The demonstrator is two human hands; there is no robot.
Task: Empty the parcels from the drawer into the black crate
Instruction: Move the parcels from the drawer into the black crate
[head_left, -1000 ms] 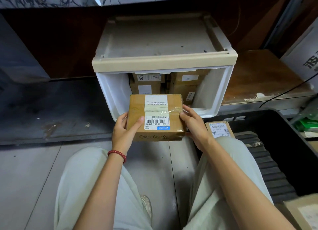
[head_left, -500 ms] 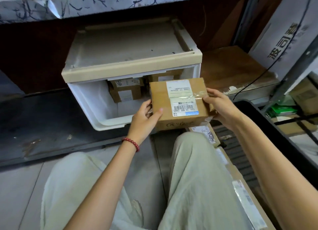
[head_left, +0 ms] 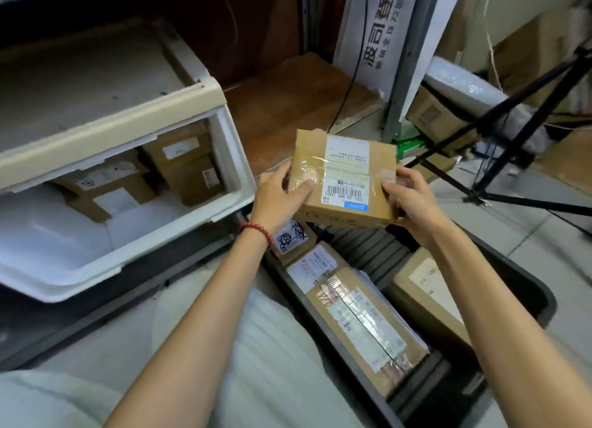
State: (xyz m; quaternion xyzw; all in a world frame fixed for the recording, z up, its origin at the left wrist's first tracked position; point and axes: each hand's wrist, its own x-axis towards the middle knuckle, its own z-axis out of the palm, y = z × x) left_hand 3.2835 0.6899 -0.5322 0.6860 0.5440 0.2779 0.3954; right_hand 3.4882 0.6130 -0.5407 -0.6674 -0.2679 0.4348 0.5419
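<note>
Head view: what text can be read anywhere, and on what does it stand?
"530- G3 885 (XSD)": label on the held parcel, by its barcode.
White carton: large Chinese characters, not surely legible.
Labels on the drawer parcels and crate parcels: too small or blurred.

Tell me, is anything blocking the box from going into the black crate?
Nothing visible does. Left hand and right hand hold the parcel over the black crate; its bare ribbed floor shows below. Other parcels sit nearer.
</note>
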